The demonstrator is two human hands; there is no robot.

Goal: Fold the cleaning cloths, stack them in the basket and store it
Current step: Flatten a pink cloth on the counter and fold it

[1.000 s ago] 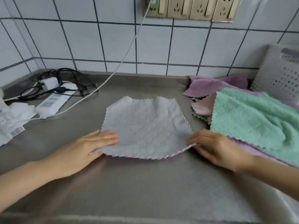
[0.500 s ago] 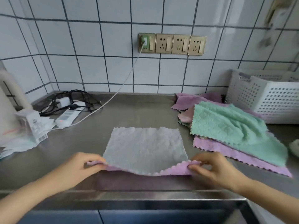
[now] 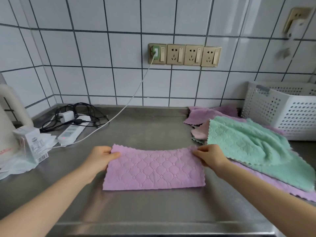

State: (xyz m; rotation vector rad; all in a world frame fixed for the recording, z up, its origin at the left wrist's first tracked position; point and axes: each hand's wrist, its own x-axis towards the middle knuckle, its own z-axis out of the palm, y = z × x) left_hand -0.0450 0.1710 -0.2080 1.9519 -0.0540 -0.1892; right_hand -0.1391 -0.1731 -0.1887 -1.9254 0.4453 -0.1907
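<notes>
A cleaning cloth (image 3: 153, 170) lies folded in half on the steel counter (image 3: 153, 207), its lilac quilted side up and the fold towards me. My left hand (image 3: 100, 157) pinches its far left corner. My right hand (image 3: 209, 156) pinches the far right corner. To the right sits a pile of unfolded cloths: a green one (image 3: 253, 146) on top, lilac (image 3: 277, 183) and pink ones (image 3: 201, 131) beneath. The white perforated basket (image 3: 287, 113) stands at the back right against the tiled wall.
A power strip (image 3: 71, 131) with tangled black cables and a white charger cord lies at the back left. A small carton (image 3: 31, 147) and white wrappers sit by a cream kettle (image 3: 8, 120) at the far left. The counter's front edge runs near me.
Both hands lifted the cloth's near edge and carried it to the far edge, folding it in half. The grey side is now hidden and the lilac side shows.
</notes>
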